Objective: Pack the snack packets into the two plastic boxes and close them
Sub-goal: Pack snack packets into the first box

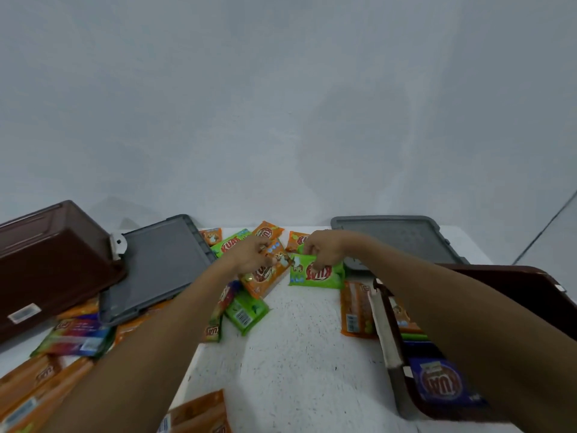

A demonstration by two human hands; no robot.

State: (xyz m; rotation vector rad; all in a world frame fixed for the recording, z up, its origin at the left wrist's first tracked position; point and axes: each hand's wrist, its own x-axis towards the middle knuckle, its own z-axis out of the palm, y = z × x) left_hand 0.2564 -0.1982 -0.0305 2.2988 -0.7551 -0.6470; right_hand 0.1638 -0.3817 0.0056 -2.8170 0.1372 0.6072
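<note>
Both arms reach forward over the white table [296,354] toward its far edge, at 12 o'clock. The left hand [253,254] has its fingers curled on the upper end of an orange packet [265,276], which lies slanted with its lower end on the table. The right hand [324,248], just at 3 o'clock of the left one, pinches the upper edge of a green packet [315,271]; this packet lies flat and its printed name is upside down. The two packets are just beside each other. Behind the hands, more orange and green packets [237,242] lie in a heap at the far edge. At 9 o'clock a brown box [46,260] stands tilted, and a grey lid [156,267] lies just beside it, over some packets. At 1 o'clock a second grey lid [396,235] lies flat. At 4 o'clock the second brown box [390,332] is open, with a blue packet [440,382] and others inside, partly hidden by the right forearm. One long orange packet [356,310] lies against its outer wall. A green packet with a barcode [245,310] lies under the left forearm, and many orange packets [31,385] lie at 8 o'clock.
</note>
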